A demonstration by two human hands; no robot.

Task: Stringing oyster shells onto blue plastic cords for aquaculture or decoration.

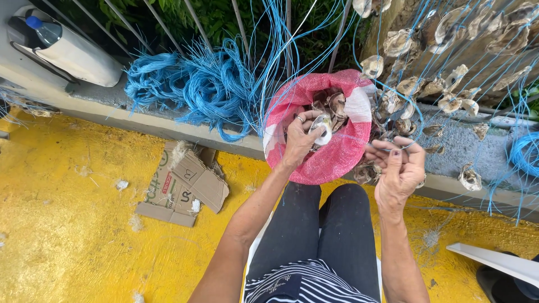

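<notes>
Left hand [298, 140] closed on a pale oyster shell [322, 128] above the red mesh sack [331, 160]; right hand [400, 165] pinches thin blue cord [359, 138]. Strung shells [449, 33] hang upper right (sack not yet emptied).

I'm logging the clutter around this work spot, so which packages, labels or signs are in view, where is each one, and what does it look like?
Flattened cardboard box: on the yellow floor left of the person's knees, brown, torn, with printed marks.
Red mesh sack: against the ledge ahead, open-topped, full of shells; the left hand holds a shell over it.
Plastic bottle: top left, clear with blue cap, in a white holder.
No signs or screens.
</notes>
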